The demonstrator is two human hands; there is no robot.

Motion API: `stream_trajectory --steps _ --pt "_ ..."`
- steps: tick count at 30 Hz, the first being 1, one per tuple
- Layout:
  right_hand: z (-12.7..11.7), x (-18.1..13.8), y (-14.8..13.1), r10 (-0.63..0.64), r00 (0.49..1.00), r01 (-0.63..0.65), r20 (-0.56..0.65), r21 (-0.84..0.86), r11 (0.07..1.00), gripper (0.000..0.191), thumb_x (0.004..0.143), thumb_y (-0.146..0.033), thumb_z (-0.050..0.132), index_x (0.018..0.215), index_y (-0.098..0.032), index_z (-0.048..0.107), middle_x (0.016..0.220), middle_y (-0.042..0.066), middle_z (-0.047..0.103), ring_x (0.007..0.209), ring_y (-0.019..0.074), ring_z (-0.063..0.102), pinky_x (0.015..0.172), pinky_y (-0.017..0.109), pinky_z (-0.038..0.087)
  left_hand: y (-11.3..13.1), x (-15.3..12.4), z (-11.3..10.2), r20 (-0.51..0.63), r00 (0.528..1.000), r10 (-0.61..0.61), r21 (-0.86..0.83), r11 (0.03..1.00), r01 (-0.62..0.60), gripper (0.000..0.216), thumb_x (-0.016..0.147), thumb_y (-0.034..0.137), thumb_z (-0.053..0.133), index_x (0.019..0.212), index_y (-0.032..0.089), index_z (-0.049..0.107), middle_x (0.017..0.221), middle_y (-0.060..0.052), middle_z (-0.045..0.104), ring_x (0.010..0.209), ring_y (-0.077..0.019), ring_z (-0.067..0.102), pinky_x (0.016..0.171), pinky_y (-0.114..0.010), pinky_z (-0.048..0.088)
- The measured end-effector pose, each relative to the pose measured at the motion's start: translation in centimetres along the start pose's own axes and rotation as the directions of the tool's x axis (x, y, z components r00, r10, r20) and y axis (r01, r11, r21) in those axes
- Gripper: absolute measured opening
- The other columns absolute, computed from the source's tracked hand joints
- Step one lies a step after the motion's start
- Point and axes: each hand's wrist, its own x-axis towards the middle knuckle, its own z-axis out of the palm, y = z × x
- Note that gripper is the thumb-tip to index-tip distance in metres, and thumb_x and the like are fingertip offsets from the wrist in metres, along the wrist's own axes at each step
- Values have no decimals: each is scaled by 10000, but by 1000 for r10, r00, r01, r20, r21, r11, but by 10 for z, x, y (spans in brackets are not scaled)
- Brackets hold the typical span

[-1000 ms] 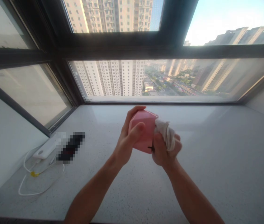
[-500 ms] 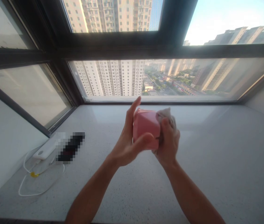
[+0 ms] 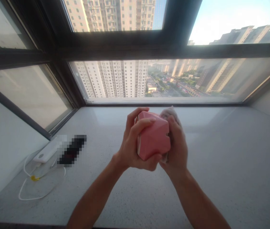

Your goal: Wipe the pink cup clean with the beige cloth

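Note:
A pink faceted pot-like object [image 3: 152, 138] is held up over the counter in front of the window. My left hand [image 3: 131, 148] wraps around its left side, with fingers over the top and the thumb along the lower edge. A small dark notch shows on its right edge. Against that right side, my right hand [image 3: 179, 146] is closed on a grey-white cloth [image 3: 169, 112], which bunches above and behind the fingers. The palm side of my right hand and most of the cloth are hidden.
The speckled pale counter [image 3: 116, 200] spreads below my hands. On its left lie a white power strip [image 3: 45, 154], a blurred-out black item [image 3: 73, 151] and a looped white cable [image 3: 33, 199] with a yellow tie [image 3: 34, 178]. Dark window frames [image 3: 125, 47] border the back.
The pink object has turned and tilted in my left hand, whose fingers now curl over its top and whose thumb has moved lower. My right hand with the cloth has shifted slightly right.

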Motion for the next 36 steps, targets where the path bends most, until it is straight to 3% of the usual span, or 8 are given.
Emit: stream_trajectory --steps 3,7,13,19,22,25,31,36 --pt "-3 1 3 -153 988 154 13 -56 986 480 1105 -496 588 689 -266 526 532 -53 453 436 144 408 410 298 328 2 -1 0 18 992 -122 -106 987 123 750 886 784 711 1450 316 554 1453 -120 582 1300 -388 643 1057 -572 586" --pt "-12 2 20 -404 899 422 166 -85 903 568 1029 -505 697 568 -262 472 463 -57 417 389 126 355 414 322 313 13 -3 0 206 848 -489 -320 785 530 561 1084 614 489 1555 311 454 1335 -106 680 1032 -277 728 877 -447 639" --pt "-2 9 16 -25 1000 26 -11 49 998 407 1093 -513 565 767 -271 586 578 -49 511 464 149 448 447 300 391 -1 -1 0 -30 999 -23 -17 1000 22 821 792 773 821 1413 291 585 1497 -132 555 1402 -409 566 1137 -575 532" --pt "-10 8 27 -296 945 308 136 -76 948 587 1007 -575 700 568 -254 479 478 -55 409 412 118 343 419 311 286 12 0 -3 199 829 -522 -294 775 559 545 1084 610 521 1526 299 457 1308 -97 687 1043 -273 724 913 -438 618" --pt "-4 8 22 -96 995 96 8 12 995 464 1075 -522 610 699 -256 550 557 -52 472 450 127 405 415 289 314 7 1 -2 34 968 -248 -134 959 251 723 914 695 752 1470 285 539 1427 -119 608 1297 -352 637 1077 -502 568" --pt "-2 5 21 -122 992 122 -27 26 992 413 1094 -492 592 751 -262 578 581 -52 497 471 135 432 439 285 351 5 2 -2 4 993 -118 -85 989 118 753 843 697 823 1428 287 585 1462 -117 581 1397 -385 571 1143 -537 530" --pt "-12 3 37 -386 911 392 143 -17 920 509 1020 -385 722 599 -236 478 502 -70 404 425 103 329 446 296 284 19 4 -12 311 734 -604 -345 648 679 579 1092 627 511 1590 341 441 1408 -101 673 1047 -272 743 875 -420 639" --pt "2 10 16 99 994 -106 44 237 966 297 1068 -500 595 910 -257 660 761 -29 609 598 151 550 542 281 486 -3 3 -16 248 954 -170 -56 980 190 1104 810 775 842 1706 378 332 1705 -151 426 1490 -452 533 1163 -611 540"
